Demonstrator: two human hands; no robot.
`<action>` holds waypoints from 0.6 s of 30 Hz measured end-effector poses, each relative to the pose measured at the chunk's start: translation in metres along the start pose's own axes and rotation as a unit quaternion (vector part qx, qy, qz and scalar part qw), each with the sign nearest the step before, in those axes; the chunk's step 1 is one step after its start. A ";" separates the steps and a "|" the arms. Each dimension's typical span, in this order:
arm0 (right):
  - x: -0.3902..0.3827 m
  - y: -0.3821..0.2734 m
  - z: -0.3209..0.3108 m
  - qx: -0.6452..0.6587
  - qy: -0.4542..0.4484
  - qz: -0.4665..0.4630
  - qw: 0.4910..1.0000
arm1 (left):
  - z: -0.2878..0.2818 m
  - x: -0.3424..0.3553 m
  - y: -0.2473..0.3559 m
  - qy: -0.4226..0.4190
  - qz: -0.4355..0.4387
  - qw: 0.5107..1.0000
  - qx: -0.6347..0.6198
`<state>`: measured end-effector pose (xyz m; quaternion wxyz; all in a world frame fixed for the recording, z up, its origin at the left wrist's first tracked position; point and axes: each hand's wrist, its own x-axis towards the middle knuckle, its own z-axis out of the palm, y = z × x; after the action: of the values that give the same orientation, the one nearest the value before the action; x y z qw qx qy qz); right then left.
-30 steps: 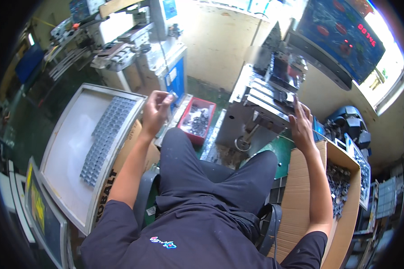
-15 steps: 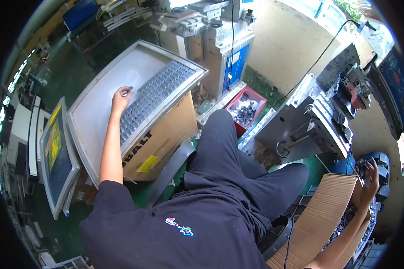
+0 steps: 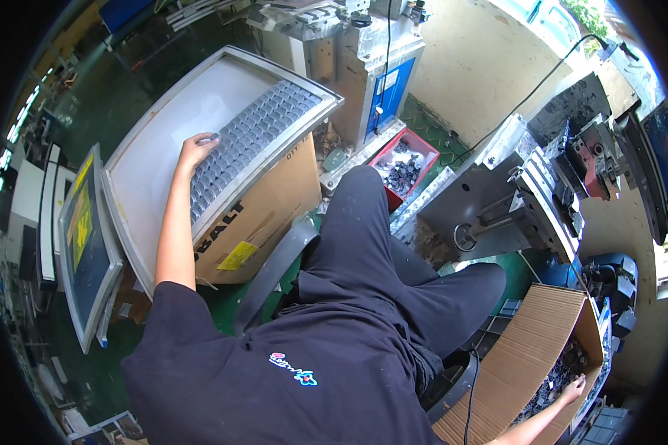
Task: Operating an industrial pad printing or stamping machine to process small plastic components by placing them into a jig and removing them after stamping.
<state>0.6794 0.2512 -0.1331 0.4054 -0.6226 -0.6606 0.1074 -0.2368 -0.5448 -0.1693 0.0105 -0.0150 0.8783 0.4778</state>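
My left hand [image 3: 193,153] is at the left, over the framed tray [image 3: 152,130]. Its thumb and fingers pinch a small dark grey part [image 3: 214,138] at the edge of the rows. Similar curved grey parts [image 3: 252,133] lie in close rows along the tray's right side. At the lower right, my right hand [image 3: 572,389] is inside an open cardboard box [image 3: 545,311], close to its far wall. Its fingers are drawn together; whether something is between them is too small to tell. Many small dark parts [image 3: 568,363] lie loose in the box.
The tray rests on a closed cardboard carton [image 3: 286,182]. A red bin [image 3: 427,172] with dark parts stands on the floor ahead. To the right is a metal machine [image 3: 490,200]. A chair armrest [image 3: 274,271] curves beside the carton, and framed panels [image 3: 89,245] lean at the left.
My right hand has dropped from above the box's far edge down into the box, and its spread fingers have drawn together. My left hand has brought the grey part against the rows.
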 end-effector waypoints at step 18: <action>-0.020 0.004 0.028 -0.245 -0.130 0.001 0.961 | -0.003 -0.002 0.013 -0.034 -0.061 0.996 -0.055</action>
<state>0.6611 0.2439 -0.1620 0.1505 -0.6844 -0.7131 0.0227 -0.2355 -0.5402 -0.1562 0.0688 -0.0524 0.8472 0.5241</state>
